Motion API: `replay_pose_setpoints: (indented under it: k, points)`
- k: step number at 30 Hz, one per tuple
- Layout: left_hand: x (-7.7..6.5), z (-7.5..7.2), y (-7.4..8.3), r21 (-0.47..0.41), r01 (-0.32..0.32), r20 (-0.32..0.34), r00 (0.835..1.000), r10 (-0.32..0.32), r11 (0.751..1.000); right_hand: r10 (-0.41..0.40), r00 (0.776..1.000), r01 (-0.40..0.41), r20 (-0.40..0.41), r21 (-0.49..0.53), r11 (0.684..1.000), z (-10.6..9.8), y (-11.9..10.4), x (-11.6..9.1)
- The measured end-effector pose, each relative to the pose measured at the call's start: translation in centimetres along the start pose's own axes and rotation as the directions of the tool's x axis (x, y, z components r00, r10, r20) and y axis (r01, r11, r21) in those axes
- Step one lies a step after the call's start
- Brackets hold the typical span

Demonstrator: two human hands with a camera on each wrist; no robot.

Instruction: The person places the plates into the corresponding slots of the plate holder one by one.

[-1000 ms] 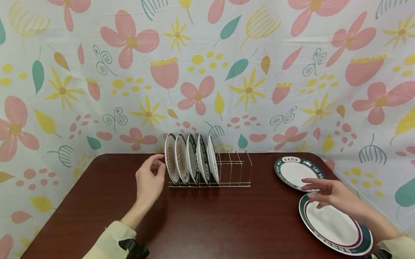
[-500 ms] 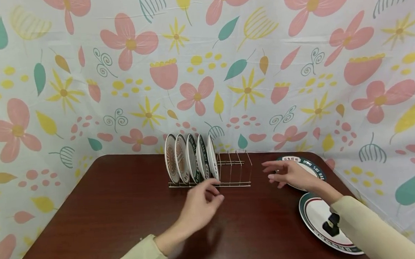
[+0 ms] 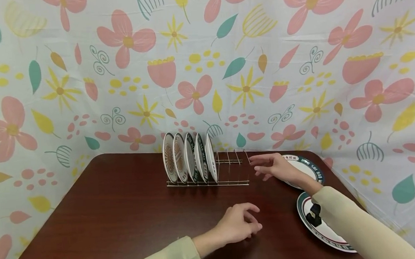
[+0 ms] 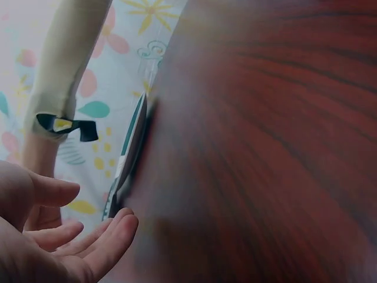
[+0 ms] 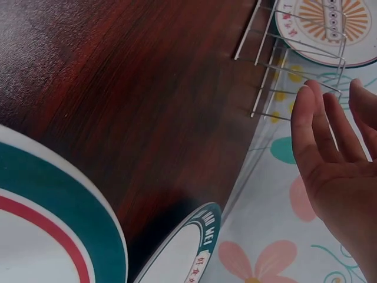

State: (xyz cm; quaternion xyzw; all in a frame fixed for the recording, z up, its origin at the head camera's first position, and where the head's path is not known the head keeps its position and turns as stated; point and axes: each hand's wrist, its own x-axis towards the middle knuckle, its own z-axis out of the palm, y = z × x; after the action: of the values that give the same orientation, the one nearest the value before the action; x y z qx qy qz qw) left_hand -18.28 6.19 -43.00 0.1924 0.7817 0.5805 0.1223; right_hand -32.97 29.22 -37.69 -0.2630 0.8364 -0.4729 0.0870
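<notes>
My left hand [image 3: 236, 224] hovers over the front middle of the table, fingers loosely bent, holding nothing. The right hand [image 3: 278, 168] is near the right end of a wire plate rack [image 3: 230, 183], its fingers extended and no object in them. Several patterned plates stand upright in the left part of the rack, the rightmost plate [image 3: 211, 158] showing mostly its pale side. Behind the right hand lies a green-rimmed plate [image 3: 315, 170], partly hidden by it. Nearer to me is a larger plate [image 3: 305, 210] with a green and red rim, partly covered by the right sleeve.
The dark wooden table [image 3: 120, 210] fills the lower view. A flowered cloth [image 3: 196, 37] hangs behind it and along the sides. In the right wrist view, bare wire slots [image 5: 257, 62] of the rack show beside a plate with an orange sunburst [image 5: 353, 35].
My left hand has moved from the rack's left end rightward and toward me. The right hand has gone from above the two flat plates leftward to the rack's right end.
</notes>
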Motion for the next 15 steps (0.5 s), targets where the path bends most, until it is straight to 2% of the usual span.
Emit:
replay_pose_setpoints:
  k: [4, 9, 12, 15]
  points:
    - [0.4, 1.2, 0.4, -0.010, 0.034, 0.039, 0.999, -0.033, 0.999, -0.011, 1.000, 0.011, -0.006, -0.002, 1.000, 0.1, -0.1, 0.4]
    - [0.6, 2.1, 0.8, -0.020, 0.035, 0.066, 0.997, -0.034, 0.999, -0.014, 1.000, 0.014, -0.006, -0.012, 1.000, 0.2, 0.0, 0.5]
    - [0.5, 2.0, 0.6, -0.012, 0.013, 0.062, 0.998, -0.013, 1.000, -0.020, 1.000, 0.020, -0.003, -0.016, 1.000, 0.1, -0.1, -0.2]
    - [0.3, 1.3, 0.5, 0.004, -0.023, 0.045, 0.999, 0.023, 1.000, -0.010, 1.000, 0.010, -0.009, -0.026, 1.000, -0.5, 0.0, -1.4]
